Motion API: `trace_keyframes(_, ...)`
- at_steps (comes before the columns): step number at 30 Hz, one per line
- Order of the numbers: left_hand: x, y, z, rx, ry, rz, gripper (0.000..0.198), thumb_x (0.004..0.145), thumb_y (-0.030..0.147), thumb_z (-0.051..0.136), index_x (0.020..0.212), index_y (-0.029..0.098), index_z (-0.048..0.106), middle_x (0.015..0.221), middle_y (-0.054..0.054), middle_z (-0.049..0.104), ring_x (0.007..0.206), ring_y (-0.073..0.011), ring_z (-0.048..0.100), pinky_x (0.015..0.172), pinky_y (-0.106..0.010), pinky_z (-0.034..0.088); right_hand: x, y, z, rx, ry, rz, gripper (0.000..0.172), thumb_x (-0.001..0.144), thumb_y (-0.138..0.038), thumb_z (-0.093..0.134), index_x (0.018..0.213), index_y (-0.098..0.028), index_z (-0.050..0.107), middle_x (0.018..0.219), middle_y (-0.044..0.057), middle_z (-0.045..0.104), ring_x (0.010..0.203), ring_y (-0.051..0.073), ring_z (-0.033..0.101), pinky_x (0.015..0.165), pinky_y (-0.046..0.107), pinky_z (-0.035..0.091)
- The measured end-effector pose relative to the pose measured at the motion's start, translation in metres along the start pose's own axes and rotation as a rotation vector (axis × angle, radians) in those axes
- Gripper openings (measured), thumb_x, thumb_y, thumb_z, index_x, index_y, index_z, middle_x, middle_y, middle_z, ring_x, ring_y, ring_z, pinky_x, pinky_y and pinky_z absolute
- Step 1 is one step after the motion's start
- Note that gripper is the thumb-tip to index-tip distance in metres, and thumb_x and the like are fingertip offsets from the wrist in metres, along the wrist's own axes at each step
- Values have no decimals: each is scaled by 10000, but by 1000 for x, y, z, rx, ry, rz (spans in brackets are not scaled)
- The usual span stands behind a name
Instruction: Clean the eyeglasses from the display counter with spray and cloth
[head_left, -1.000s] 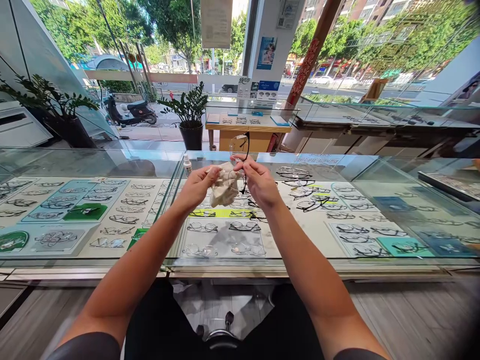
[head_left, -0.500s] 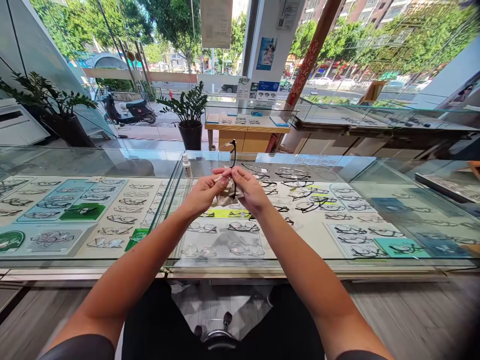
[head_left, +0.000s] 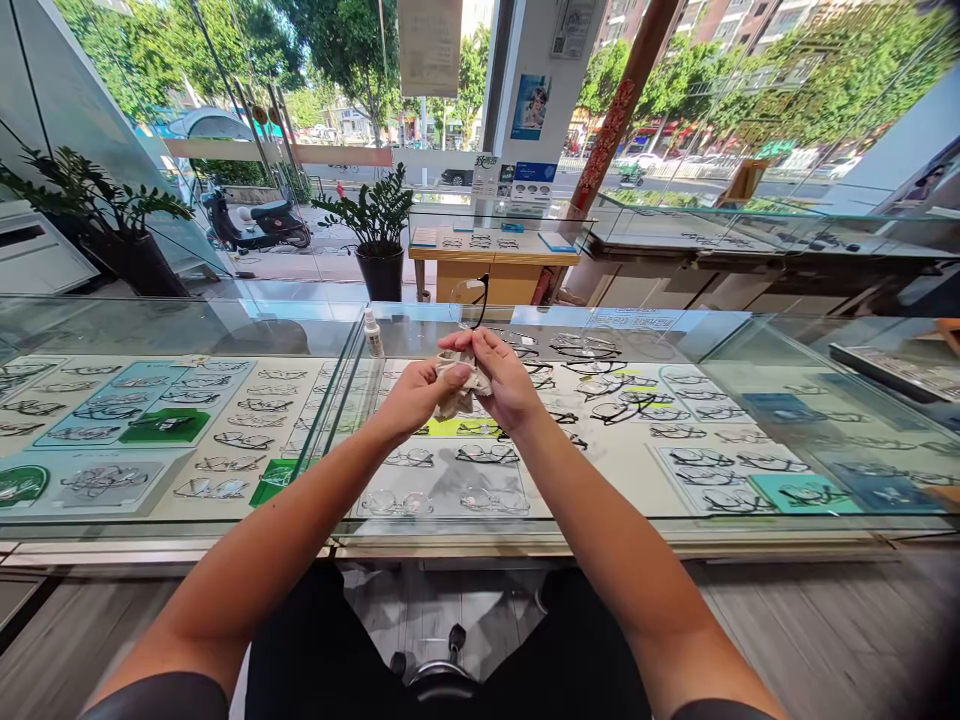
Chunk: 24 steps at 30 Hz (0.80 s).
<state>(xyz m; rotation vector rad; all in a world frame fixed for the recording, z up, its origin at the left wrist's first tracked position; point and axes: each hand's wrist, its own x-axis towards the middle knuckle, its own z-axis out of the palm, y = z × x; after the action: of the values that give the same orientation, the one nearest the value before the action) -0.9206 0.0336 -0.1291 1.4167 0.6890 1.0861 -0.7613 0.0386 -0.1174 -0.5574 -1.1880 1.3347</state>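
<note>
A pair of eyeglasses (head_left: 484, 300) with dark parts and a clear lens stands up on edge above my hands, over the glass counter. My right hand (head_left: 507, 378) pinches the frame near its middle, fingers closed. My left hand (head_left: 417, 396) is closed on a crumpled beige cloth (head_left: 454, 386), thumb on top, pressed around the lower part of the glasses. That lower lens is hidden by the cloth and fingers. Both hands nearly touch. A small white spray bottle (head_left: 373, 333) stands on the counter just left of them.
Below the hands lies a glass display case (head_left: 555, 490) with rows of eyeglasses. A green card (head_left: 165, 425) lies among frames at left, a teal card (head_left: 802, 494) at right. Beyond are a potted plant (head_left: 380, 225) and a wooden display table (head_left: 495, 270). A wheeled chair base (head_left: 444, 675) shows below.
The glasses have shifted slightly right and turned, so the upper lens faces me more. My left hand and the cloth have moved a little right, and more cloth shows.
</note>
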Motion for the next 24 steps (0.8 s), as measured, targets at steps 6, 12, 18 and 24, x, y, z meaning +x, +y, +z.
trace_keyframes(6, 0, 0, 0, -81, 7, 12, 668, 826, 814, 857, 813, 165, 696, 677, -28, 697, 565, -135, 601, 548, -267, 470, -2, -1, 3, -7, -36, 28, 496, 829, -723, 900, 915, -261, 739, 1203, 60, 844, 1089, 233, 743, 1006, 377, 608)
trace_keyframes(12, 1, 3, -3, -84, 66, 36, 671, 806, 804, 879, 804, 160, 692, 665, -13, 668, 574, -133, 595, 554, -266, 465, -3, 2, 6, -92, -68, -10, 497, 865, -746, 860, 985, -265, 826, 1243, 67, 855, 1213, 263, 744, 1145, 421, 569)
trace_keyframes(18, 3, 2, -5, -108, 68, 30, 647, 711, 723, 990, 789, 155, 689, 672, 14, 642, 586, -103, 565, 566, -238, 435, -4, 1, 5, -144, -101, -40, 474, 894, -728, 847, 1048, -281, 879, 1238, 63, 864, 1303, 282, 729, 1225, 444, 521)
trace_keyframes(24, 3, 2, -10, -61, 14, 20, 610, 668, 608, 1055, 877, 150, 711, 765, -6, 708, 654, -118, 608, 633, -247, 472, -2, 1, 5, -52, -74, -3, 472, 864, -704, 883, 1019, -258, 873, 1241, 81, 867, 1260, 286, 753, 1164, 437, 565)
